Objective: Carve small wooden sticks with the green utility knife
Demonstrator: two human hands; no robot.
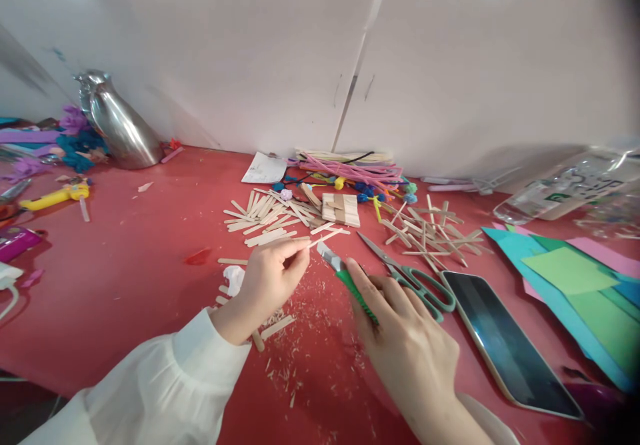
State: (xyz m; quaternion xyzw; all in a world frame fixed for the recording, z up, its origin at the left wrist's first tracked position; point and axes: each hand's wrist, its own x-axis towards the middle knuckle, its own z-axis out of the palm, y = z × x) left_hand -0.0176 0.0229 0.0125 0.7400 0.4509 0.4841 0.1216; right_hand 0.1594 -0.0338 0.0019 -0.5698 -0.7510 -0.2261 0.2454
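Two grips: left hand pinches wooden stick, right hand clenched on green utility knife. I fear blade skidding off stick into fingertips.

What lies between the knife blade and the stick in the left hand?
Nothing visible. The left hand pinches the stick; the right hand holds the knife, blade towards it. Only an open gap over the table separates them.
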